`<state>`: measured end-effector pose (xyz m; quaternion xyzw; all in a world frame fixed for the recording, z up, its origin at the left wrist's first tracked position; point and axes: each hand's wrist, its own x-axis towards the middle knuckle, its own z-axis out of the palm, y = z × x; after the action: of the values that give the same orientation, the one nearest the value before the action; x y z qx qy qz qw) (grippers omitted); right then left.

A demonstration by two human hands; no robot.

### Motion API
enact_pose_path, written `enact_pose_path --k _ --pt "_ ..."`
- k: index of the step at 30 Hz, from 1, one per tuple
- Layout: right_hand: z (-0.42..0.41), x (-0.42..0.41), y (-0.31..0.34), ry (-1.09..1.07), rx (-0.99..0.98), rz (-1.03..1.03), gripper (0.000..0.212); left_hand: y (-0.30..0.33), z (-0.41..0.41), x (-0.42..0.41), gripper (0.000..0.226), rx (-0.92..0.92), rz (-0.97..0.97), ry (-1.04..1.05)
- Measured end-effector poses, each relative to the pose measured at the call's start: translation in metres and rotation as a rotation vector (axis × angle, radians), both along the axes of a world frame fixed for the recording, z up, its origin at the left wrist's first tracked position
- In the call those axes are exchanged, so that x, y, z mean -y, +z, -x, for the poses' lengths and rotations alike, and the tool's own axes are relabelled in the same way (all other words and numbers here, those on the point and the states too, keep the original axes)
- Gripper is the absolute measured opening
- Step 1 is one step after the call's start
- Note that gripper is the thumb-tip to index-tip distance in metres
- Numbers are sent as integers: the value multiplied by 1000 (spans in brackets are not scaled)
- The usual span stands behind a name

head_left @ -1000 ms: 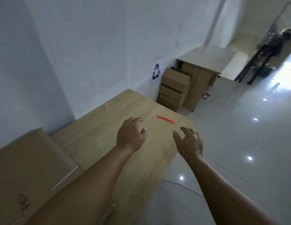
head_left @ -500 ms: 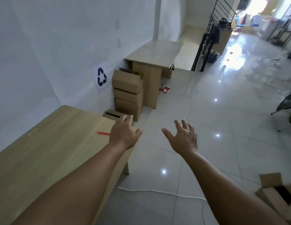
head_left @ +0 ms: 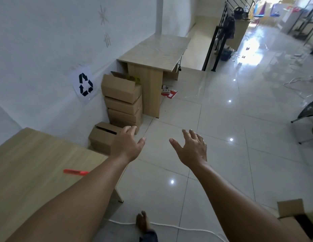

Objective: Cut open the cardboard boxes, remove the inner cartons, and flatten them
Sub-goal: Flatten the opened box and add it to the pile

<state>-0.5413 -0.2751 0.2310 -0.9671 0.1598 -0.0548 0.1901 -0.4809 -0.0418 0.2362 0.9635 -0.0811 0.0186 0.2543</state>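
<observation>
White floor tiles (head_left: 222, 154) are spreading wide and glossy under both outstretched arms. Left hand (head_left: 126, 144) is hovering just past the corner of the wooden table (head_left: 29, 158), fingers loosely spread and holding nothing; right hand (head_left: 192, 149) is hanging beside it over bare floor, palm down, fingers splayed, also gripping nothing. Both forearms are reaching forward, roughly parallel, with a clear gap between the hands.

Beyond the left fingertips, a small cardboard box (head_left: 103, 137) is lying on the floor against the white wall (head_left: 47, 41), its top flap ajar. Just behind it a stack of cardboard boxes (head_left: 123, 100) is standing between the wall and a second desk (head_left: 152, 56). An orange box cutter (head_left: 76, 172) is lying on the table near its edge, beside the left forearm. An opened carton (head_left: 292, 213) is sitting at the lower right, partly behind the right arm. A white cord (head_left: 169, 226) is trailing across the tiles near a bare foot (head_left: 142, 222).

Compared with half a second ago, the stack is sitting nearer and larger, the table is taking up less of the left side, and the hands are keeping the same spread pose.
</observation>
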Motion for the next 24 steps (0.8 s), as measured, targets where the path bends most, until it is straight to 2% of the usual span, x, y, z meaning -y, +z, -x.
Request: enact_pose_path --k 6,14,24 --pt "-96 31 4 15 81 -6 72 4 -98 37 56 65 28 -35" --pt "-229 63 10 43 80 -5 70 14 -237 69 53 66 75 -38" --pt "-385 103 -14 137 68 -27 70 -3 -370 92 52 32 92 82"
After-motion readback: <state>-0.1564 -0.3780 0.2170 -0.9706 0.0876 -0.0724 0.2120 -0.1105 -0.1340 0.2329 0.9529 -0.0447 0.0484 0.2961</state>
